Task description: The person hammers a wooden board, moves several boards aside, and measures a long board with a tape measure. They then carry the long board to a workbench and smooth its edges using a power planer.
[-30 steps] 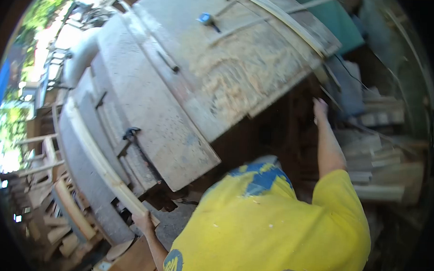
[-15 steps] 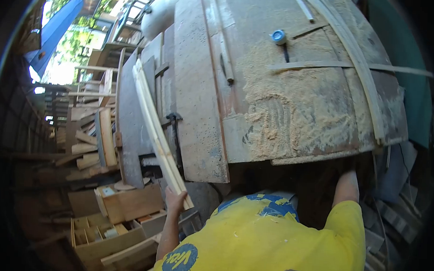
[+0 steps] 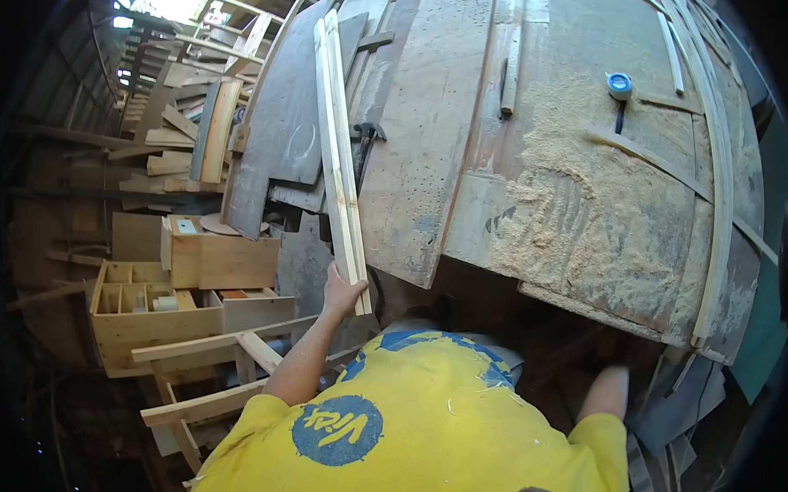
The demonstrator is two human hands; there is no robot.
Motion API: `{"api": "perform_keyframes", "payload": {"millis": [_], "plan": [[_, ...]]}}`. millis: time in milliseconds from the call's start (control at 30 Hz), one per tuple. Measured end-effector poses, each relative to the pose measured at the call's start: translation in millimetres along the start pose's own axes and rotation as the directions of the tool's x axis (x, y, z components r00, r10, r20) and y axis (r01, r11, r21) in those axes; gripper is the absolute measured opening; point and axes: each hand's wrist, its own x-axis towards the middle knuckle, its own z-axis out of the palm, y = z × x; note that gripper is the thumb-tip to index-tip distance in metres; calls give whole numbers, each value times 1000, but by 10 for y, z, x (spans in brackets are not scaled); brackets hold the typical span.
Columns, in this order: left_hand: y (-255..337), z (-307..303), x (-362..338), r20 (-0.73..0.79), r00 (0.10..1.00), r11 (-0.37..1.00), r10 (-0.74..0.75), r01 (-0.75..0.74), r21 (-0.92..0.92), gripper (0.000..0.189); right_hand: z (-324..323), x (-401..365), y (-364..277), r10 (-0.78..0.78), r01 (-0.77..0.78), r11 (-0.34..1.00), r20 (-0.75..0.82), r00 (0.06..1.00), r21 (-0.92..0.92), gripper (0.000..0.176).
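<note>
Pale wooden strips (image 3: 332,148), lying side by side, are gripped near their lower end by my left hand (image 3: 345,290), which is closed around them. Their far end reaches up over the boards on the left of the workbench (image 3: 428,143). A hammer (image 3: 367,134) lies just right of the strips. My right forearm (image 3: 606,392) reaches toward the dark space below the bench's front edge. The right hand itself is hidden there, so its fingers do not show.
Sawdust (image 3: 577,209) covers the bench's right part, where a blue round-topped object (image 3: 619,84), a thin strip (image 3: 653,158) and a long batten (image 3: 721,188) lie. Wooden boxes (image 3: 152,329), frame pieces (image 3: 226,342) and stacked offcuts (image 3: 172,138) stand on the left.
The view has turned left, so the bench appears farther right. My left hand still holds the strips, which now stand steeper in view. The right hand remains hidden.
</note>
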Motion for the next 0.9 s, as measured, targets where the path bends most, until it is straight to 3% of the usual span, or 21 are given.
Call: {"api": "perform_keyframes", "payload": {"millis": [133,167,233,267,300,333,367,433,467,567,633,700,767,867,900], "plan": [[21,-86,0,16,1000,1000,-5,6,-26,85,136,-579,666,122,-50,922,165,979,-384,43],[-17,-92,33,46,999,993,19,-14,-119,84,222,-810,828,163,-27,868,233,959,-495,43],[-107,-86,93,105,991,952,87,-52,-303,80,533,-1461,1101,230,109,746,407,884,-657,43],[-85,-97,79,127,981,890,145,-74,-450,70,710,-1817,1169,170,254,667,475,863,-701,35],[-43,-138,55,249,959,801,139,39,-597,67,1048,-2906,660,253,227,758,597,761,-612,26],[4,-204,34,367,917,687,159,164,-708,64,1262,-3245,648,291,211,839,741,605,-502,21],[31,-264,27,476,856,557,203,299,-775,61,1436,-3632,593,223,396,780,806,549,-485,22],[-34,-253,51,474,805,446,357,299,-844,55,1837,-4523,354,97,588,745,923,372,-315,26],[-116,-228,74,521,749,415,410,355,-837,55,2025,-4822,310,106,610,742,948,301,-277,35],[-273,-277,174,567,627,375,534,426,-823,51,2594,-5618,443,79,645,738,975,209,-198,56],[-508,-159,288,501,604,353,620,356,-865,51,2926,-5782,860,54,689,722,998,43,-69,71],[-672,-243,349,438,652,438,619,176,-881,59,3083,-6185,1097,-52,726,688,997,61,-8,87],[-908,-247,463,389,641,481,662,34,-876,55,3078,-6432,1195,-10,740,656,979,205,-149,90],[-1034,-743,744,693,371,695,618,155,-703,54,2962,-6516,1337,-104,829,545,970,218,-128,90],[-1085,-735,855,716,352,687,603,227,-691,58,2867,-6774,1246,-130,856,497,963,238,-145,92]]}}
